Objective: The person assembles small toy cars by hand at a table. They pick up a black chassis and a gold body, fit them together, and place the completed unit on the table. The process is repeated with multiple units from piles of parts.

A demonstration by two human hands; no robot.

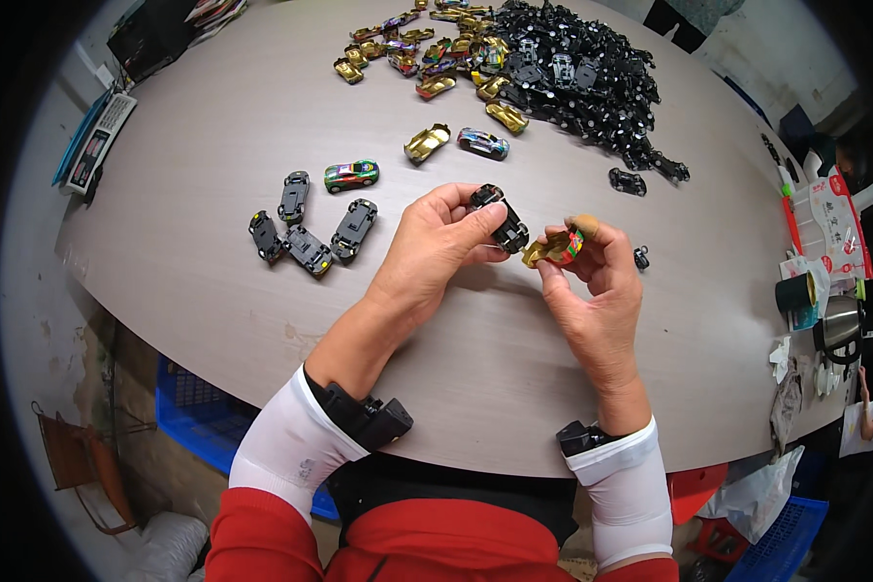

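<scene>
Head view shows both hands raised just above a pale wood-grain worktop [213,145], close together at the middle of the picture. The left hand [436,242] grips a black toy car chassis [500,218] between thumb and fingertips, wheels showing, its lower end tilted toward the right hand. The right hand [597,291] pinches a gold toy car shell [553,249] with red and green markings, held between thumb and forefinger, its end just beside the chassis; whether the 2 parts touch cannot be told.

Left of the left hand, 4 black chassis [306,228] lie grouped on the worktop, with a green finished toy car [351,175] just beyond them. Beyond the hands lie a single gold shell [427,143] and a silver-blue car [482,143]. Farther off, a spread of gold and coloured shells [427,48] sits beside a big heap of black chassis [582,78]. 1 stray chassis [628,181] lies past the right hand, and a small black part [641,257] rests on the worktop just right of it. Both wrists wear white sleeves [291,441] with black bands.
</scene>
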